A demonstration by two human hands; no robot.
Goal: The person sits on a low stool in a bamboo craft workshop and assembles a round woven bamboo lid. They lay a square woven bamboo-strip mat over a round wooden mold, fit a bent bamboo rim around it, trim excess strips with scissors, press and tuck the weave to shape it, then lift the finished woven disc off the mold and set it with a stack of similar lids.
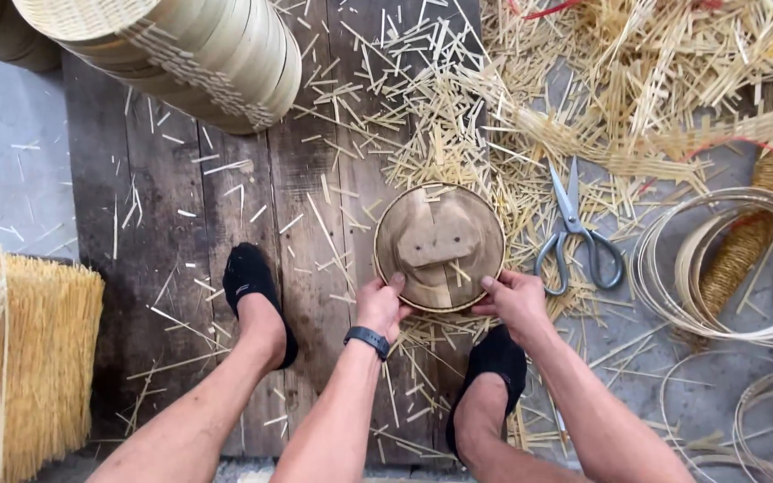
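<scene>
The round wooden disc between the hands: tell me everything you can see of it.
The round wooden disc lies flat on the dark plank floor, brown and made of joined boards, with a smaller wooden block with two holes fixed across its middle. A thin pale bamboo band rims it. The left hand and right hand grip its near edge, thumbs on top. Bamboo slivers lie around it, scissors to its right.

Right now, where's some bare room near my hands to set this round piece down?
The dark wooden boards left of your left foot, below the stacked bamboo rims, carry only stray slivers. Crowded: the offcut pile above the round wooden disc, and around the scissors and hoops on the right.
</scene>
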